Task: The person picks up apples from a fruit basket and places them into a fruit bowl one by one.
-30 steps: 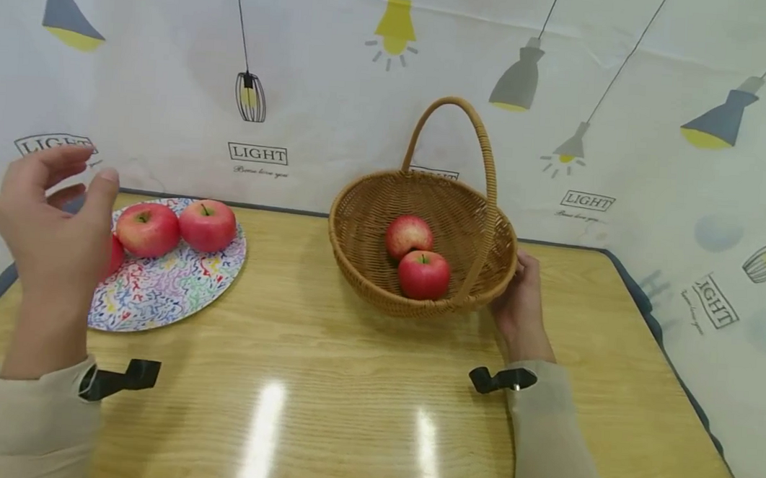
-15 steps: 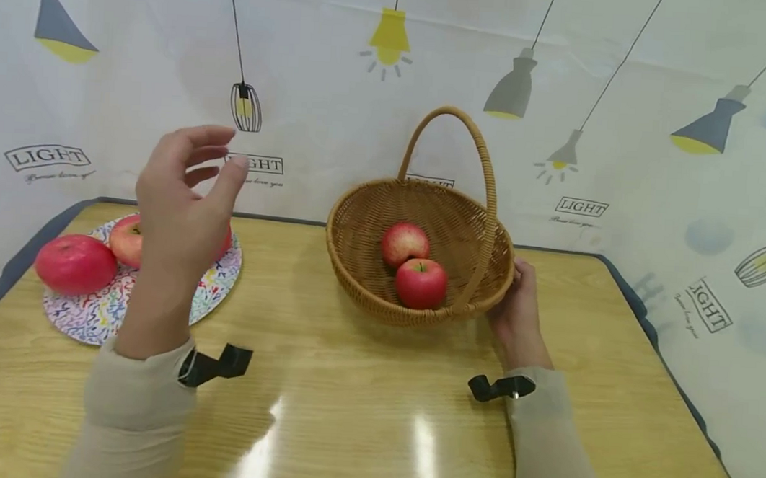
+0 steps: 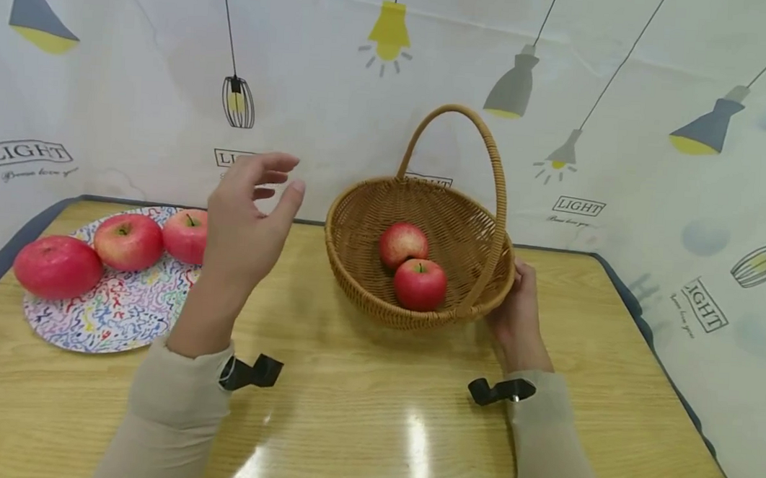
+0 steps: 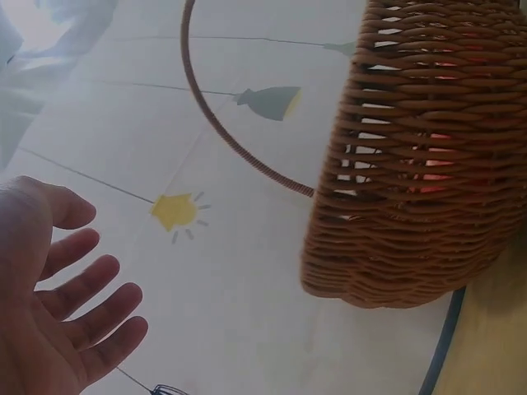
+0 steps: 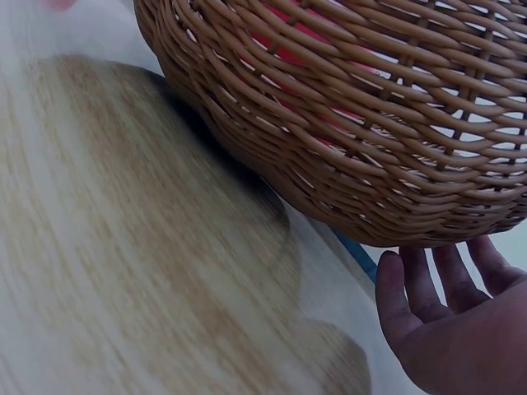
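A brown wicker basket (image 3: 367, 296) with an arched handle (image 3: 499, 166) stands on the table, its mouth tilted toward me. Inside lie two red apples, one apple (image 3: 404, 244) behind the other apple (image 3: 421, 284). My left hand (image 3: 247, 225) is raised between the plate and the basket, fingers relaxed and apart, holding nothing; the left wrist view shows the bare palm (image 4: 41, 329). On the basket's right side, my right hand (image 3: 522, 318) touches the outer wall with its fingertips (image 5: 420, 259), as the right wrist view shows. Its fingers are partly hidden in the head view.
At the left is a plate (image 3: 112, 326) with a colourful squiggle pattern. Several red fruits rest there: an apple (image 3: 128, 241), another apple (image 3: 187, 236) partly behind my left hand, and a larger red fruit (image 3: 58, 267) at the rim. A printed cloth (image 3: 340, 63) hangs behind the table (image 3: 348, 410).
My left hand has moved rightward from above the plate toward the basket, uncovering fruit on the plate. My right hand has stayed at the basket's side.
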`<act>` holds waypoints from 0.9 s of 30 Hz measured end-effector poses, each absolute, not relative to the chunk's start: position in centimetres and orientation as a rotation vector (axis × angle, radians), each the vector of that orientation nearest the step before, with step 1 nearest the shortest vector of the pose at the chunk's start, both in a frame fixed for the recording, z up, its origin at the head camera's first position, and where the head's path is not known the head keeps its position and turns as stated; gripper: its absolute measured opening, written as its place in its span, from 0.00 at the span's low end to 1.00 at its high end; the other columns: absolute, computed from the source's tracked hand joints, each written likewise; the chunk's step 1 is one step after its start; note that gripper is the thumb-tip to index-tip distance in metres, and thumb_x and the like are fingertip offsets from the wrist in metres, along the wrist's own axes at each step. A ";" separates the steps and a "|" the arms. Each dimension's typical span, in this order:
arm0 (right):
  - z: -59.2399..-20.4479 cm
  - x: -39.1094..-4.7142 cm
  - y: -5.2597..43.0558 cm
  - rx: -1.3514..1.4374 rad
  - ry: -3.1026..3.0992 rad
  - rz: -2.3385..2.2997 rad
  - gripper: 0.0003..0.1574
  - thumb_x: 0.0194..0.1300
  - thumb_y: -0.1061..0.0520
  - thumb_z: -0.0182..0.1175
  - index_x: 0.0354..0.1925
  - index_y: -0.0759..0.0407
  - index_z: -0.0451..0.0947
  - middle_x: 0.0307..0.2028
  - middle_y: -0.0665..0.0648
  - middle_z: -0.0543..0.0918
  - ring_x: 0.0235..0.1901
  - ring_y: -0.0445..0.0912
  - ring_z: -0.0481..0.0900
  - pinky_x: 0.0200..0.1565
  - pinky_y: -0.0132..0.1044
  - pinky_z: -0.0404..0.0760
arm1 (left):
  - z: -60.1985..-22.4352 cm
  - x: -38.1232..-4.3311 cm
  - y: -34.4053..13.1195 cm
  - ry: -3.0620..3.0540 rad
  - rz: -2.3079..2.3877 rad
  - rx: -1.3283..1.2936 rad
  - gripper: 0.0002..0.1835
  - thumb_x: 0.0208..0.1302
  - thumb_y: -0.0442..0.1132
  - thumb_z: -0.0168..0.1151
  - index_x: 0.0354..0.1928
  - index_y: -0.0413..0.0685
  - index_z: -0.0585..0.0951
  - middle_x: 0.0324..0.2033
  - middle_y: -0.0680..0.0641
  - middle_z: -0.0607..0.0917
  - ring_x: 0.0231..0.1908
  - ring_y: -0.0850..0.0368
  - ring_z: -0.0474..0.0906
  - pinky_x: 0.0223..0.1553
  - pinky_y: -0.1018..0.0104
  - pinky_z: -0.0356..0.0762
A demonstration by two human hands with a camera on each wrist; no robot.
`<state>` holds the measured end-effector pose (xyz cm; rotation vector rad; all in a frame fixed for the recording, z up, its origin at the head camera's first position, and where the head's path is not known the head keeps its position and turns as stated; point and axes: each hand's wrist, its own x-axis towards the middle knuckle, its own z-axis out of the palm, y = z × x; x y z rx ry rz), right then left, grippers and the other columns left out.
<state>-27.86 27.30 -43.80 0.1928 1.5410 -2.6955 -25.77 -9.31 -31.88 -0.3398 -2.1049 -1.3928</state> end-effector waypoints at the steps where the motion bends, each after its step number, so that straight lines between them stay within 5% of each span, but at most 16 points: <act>1: -43.7 -27.8 27.3 0.183 1.554 -2.688 0.19 0.73 0.39 0.42 0.41 0.41 0.78 0.56 0.46 0.72 0.61 0.44 0.64 0.68 0.41 0.57 | -32.1 -25.9 -9.0 -2.122 -1.386 -0.364 0.15 0.70 0.38 0.61 0.56 0.42 0.82 0.53 0.43 0.84 0.53 0.49 0.81 0.56 0.52 0.80; 11: -43.6 -27.5 27.3 0.220 1.647 -2.626 0.18 0.71 0.38 0.43 0.44 0.41 0.76 0.63 0.49 0.69 0.68 0.47 0.61 0.71 0.46 0.54 | -34.3 -26.6 -5.9 -2.379 -1.242 -0.504 0.15 0.71 0.41 0.62 0.56 0.46 0.81 0.53 0.43 0.83 0.52 0.48 0.79 0.49 0.52 0.80; 20: -43.6 -27.5 27.2 0.234 1.649 -2.623 0.20 0.71 0.37 0.44 0.50 0.42 0.75 0.71 0.52 0.64 0.74 0.48 0.56 0.77 0.49 0.47 | -35.4 -26.3 -4.1 -2.514 -1.156 -0.574 0.17 0.71 0.43 0.61 0.58 0.46 0.80 0.53 0.44 0.81 0.55 0.48 0.79 0.56 0.52 0.80; 27: -43.5 -27.5 27.2 0.241 1.671 -2.607 0.26 0.71 0.36 0.43 0.58 0.43 0.72 0.72 0.51 0.62 0.75 0.47 0.54 0.79 0.48 0.45 | -35.7 -26.0 -3.2 -2.574 -1.103 -0.624 0.18 0.71 0.44 0.61 0.59 0.49 0.80 0.56 0.46 0.81 0.52 0.48 0.81 0.52 0.52 0.83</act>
